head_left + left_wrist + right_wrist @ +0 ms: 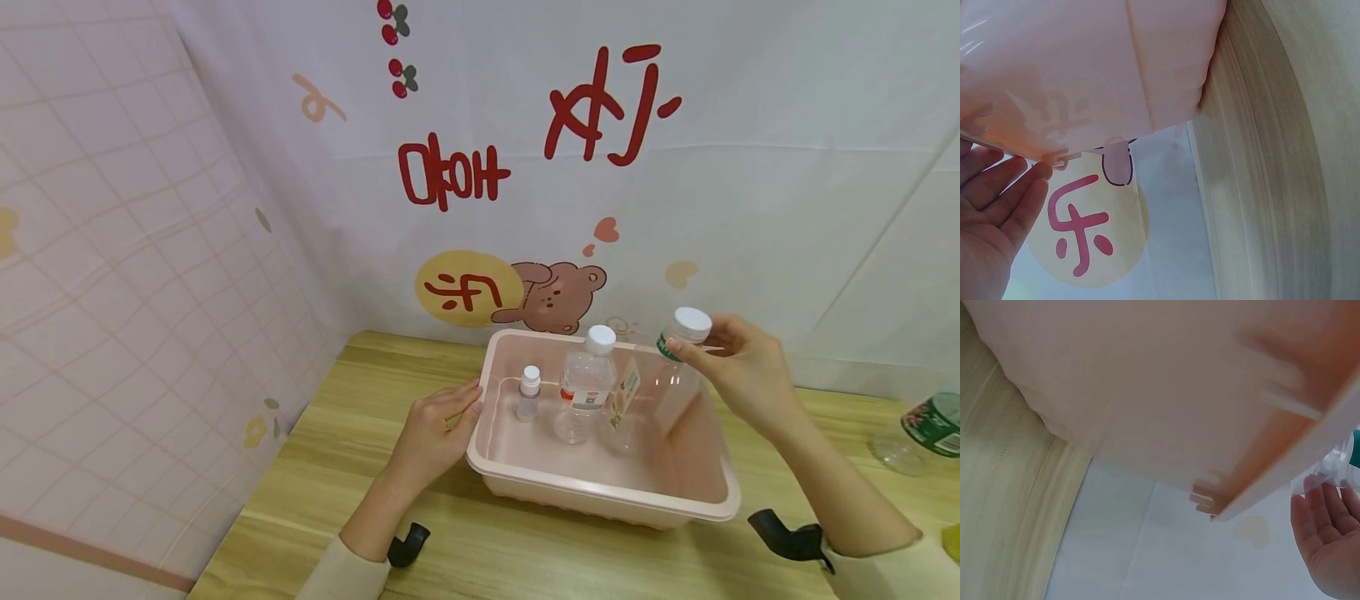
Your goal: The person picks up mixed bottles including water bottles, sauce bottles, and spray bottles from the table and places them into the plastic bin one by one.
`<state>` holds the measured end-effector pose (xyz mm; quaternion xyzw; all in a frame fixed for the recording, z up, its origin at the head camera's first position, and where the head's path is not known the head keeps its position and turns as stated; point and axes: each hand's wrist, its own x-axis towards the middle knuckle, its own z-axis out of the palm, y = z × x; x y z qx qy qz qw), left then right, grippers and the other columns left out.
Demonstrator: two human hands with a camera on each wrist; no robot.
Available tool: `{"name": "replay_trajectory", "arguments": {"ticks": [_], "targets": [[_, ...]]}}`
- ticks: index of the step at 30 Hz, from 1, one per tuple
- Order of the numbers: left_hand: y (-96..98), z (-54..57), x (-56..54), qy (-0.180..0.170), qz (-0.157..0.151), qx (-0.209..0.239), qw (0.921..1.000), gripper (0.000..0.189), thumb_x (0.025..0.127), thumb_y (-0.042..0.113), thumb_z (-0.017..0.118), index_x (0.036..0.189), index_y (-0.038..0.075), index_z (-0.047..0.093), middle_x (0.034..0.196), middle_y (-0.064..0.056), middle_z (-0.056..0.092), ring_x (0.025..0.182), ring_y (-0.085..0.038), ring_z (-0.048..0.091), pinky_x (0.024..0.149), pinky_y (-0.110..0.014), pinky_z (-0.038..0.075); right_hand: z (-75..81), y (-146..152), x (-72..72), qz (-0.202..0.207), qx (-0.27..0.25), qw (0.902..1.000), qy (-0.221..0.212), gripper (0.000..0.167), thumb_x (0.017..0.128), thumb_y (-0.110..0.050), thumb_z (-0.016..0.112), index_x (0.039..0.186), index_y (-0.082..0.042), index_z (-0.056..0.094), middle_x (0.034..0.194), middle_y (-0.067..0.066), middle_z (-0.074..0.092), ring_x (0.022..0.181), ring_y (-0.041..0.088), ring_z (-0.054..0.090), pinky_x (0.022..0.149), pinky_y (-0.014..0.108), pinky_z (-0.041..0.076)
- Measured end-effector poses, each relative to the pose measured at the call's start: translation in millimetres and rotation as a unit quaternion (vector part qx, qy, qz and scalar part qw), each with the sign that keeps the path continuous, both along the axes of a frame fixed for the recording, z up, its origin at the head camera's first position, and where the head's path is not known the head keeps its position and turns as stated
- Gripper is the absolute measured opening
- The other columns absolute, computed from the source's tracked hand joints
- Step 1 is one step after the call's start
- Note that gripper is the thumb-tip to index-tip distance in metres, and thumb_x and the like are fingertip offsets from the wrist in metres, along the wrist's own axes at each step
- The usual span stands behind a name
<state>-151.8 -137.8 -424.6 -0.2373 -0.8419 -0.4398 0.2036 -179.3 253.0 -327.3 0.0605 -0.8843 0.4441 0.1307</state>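
Observation:
On the wooden table stands a pink plastic basin. My left hand touches its left rim from outside, with extended fingers at the rim's edge in the left wrist view. My right hand grips a clear plastic bottle with a white cap and green label near its top. The bottle is upright, its lower part inside the basin at the right. Inside the basin also stand a small white-capped bottle and a larger clear bottle with a red-and-white label. Beside it, another clear bottle bears a printed label.
Another clear bottle with a green label is on the table at the far right. Beyond it, a yellow thing shows at the frame's edge. A printed white sheet covers the wall close behind the basin.

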Motion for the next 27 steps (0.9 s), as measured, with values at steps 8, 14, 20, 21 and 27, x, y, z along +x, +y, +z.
{"name": "replay_trajectory", "arguments": {"ticks": [8, 14, 20, 21, 27], "targets": [[0.4, 1.6, 0.6, -0.005, -0.002, 0.003, 1.0000, 0.029, 0.097, 0.008, 0.072, 0.124, -0.004, 0.074, 0.128, -0.017, 0.071, 0.118, -0.032, 0.070, 0.100, -0.045, 0.057, -7.2, -2.5, -0.8, -0.002, -0.004, 1.0000, -0.002, 0.041, 0.090, -0.032, 0.086, 0.114, -0.005, 0.068, 0.093, -0.009, 0.076, 0.082, -0.006, 0.071, 0.072, 0.011, 0.054], [0.7, 1.7, 0.5, 0.003, -0.003, 0.002, 1.0000, 0.029, 0.097, 0.007, 0.072, 0.123, -0.004, 0.074, 0.128, -0.017, 0.071, 0.118, -0.032, 0.071, 0.099, -0.045, 0.058, -9.9, -0.9, -1.8, 0.001, -0.002, 1.0000, 0.001, 0.043, 0.089, -0.029, 0.087, 0.119, -0.003, 0.067, 0.094, -0.015, 0.074, 0.082, -0.006, 0.070, 0.072, 0.011, 0.054], [0.5, 0.9, 0.8, 0.004, -0.002, 0.005, 1.0000, 0.029, 0.097, 0.007, 0.072, 0.123, -0.004, 0.075, 0.128, -0.015, 0.072, 0.118, -0.031, 0.071, 0.098, -0.045, 0.058, -10.6, 0.7, -2.4, 0.005, 0.015, 0.9998, 0.008, 0.046, 0.090, -0.026, 0.086, 0.123, -0.001, 0.068, 0.096, -0.021, 0.070, 0.083, -0.006, 0.068, 0.073, 0.011, 0.054], [0.5, 0.9, 0.7, 0.004, -0.002, 0.005, 1.0000, 0.029, 0.097, 0.007, 0.072, 0.123, -0.004, 0.075, 0.128, -0.015, 0.072, 0.118, -0.031, 0.071, 0.098, -0.044, 0.058, -10.5, 0.8, -2.6, 0.006, 0.016, 0.9998, 0.009, 0.046, 0.090, -0.026, 0.086, 0.124, -0.001, 0.068, 0.096, -0.021, 0.070, 0.084, -0.006, 0.068, 0.073, 0.011, 0.054], [0.3, 1.3, 0.8, 0.004, -0.003, 0.004, 1.0000, 0.029, 0.097, 0.007, 0.072, 0.123, -0.004, 0.074, 0.128, -0.015, 0.072, 0.117, -0.031, 0.071, 0.098, -0.045, 0.058, -8.8, 1.3, -2.2, 0.012, 0.023, 0.9996, 0.013, 0.047, 0.089, -0.024, 0.087, 0.125, 0.000, 0.067, 0.096, -0.024, 0.068, 0.084, -0.007, 0.067, 0.074, 0.010, 0.054]]}}
